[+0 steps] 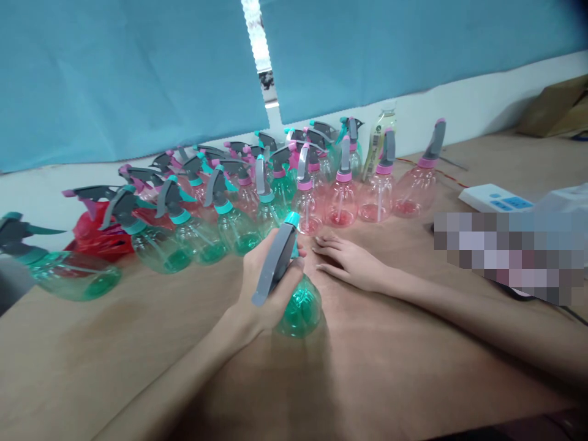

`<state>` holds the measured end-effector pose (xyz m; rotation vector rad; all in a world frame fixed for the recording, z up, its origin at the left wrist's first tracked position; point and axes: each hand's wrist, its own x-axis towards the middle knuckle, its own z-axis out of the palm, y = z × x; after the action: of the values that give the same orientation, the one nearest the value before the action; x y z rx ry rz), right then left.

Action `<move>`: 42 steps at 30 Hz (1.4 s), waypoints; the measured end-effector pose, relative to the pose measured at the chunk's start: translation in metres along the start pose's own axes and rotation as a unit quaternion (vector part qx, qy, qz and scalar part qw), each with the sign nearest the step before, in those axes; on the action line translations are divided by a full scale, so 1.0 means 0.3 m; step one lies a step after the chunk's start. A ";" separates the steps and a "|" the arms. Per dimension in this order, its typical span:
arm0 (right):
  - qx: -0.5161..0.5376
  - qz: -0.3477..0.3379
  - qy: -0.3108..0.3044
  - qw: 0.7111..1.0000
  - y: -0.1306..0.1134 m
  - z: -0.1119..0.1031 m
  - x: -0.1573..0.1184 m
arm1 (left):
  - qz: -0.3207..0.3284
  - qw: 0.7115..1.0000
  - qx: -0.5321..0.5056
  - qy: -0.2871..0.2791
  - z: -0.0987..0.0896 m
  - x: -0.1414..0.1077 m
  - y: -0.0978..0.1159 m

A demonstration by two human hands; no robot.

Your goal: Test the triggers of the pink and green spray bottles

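Note:
My left hand (261, 282) is wrapped round the neck of a green spray bottle (301, 312), just under its grey trigger head with a teal nozzle. The bottle is upright at the middle of the table, and the fingers partly hide its neck. To its right, my right hand (351, 260) lies flat on the tabletop with fingers stretched out, holding nothing. Beyond the fingertips stands a clear pink spray bottle (309, 211) with a pink collar. Another pink spray bottle (341, 202) is beside it. Behind my left hand is a green spray bottle (241, 229).
Several more green and pink spray bottles crowd the back of the table (138, 367). A red plastic bag (98, 236) lies among them at left. A tall clear bottle (379, 138) stands behind. At right are a white device (496, 202) and a cardboard box (554, 107).

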<state>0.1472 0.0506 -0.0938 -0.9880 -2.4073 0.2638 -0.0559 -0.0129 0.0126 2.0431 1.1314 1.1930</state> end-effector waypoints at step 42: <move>-0.020 -0.030 -0.025 0.999 0.008 -0.027 0.005 | -0.020 0.998 0.057 -0.016 -0.027 -0.003 0.037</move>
<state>0.1523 0.0532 -0.0873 -0.9344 -2.4925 0.2234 -0.0588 -0.0192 0.0243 2.1056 1.2441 1.0944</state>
